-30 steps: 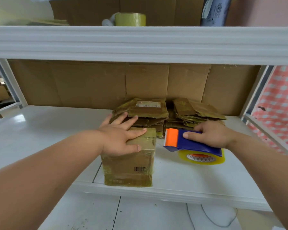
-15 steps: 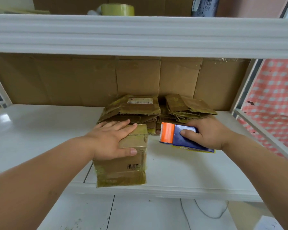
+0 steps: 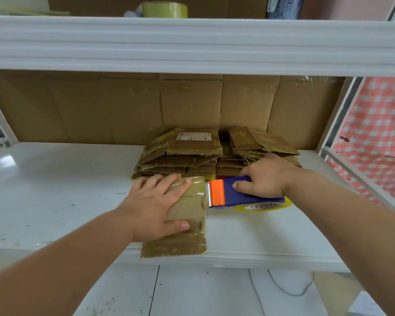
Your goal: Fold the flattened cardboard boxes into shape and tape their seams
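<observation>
The folded box point(image 3: 187, 215) is pressed flat-palmed at the shelf's point(image 3: 55, 197) front edge by the left hand point(image 3: 156, 205), fingers spread, while the tape dispenser point(image 3: 235, 195), gripped by the right hand point(image 3: 266, 176), is held just beside it at 3 o'clock, cutter facing the box.

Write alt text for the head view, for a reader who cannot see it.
On a white shelf, a person's left hand presses flat on a taped cardboard box while the right hand grips a blue and orange tape dispenser at the box's right edge. Stacks of flattened boxes lie behind.
</observation>
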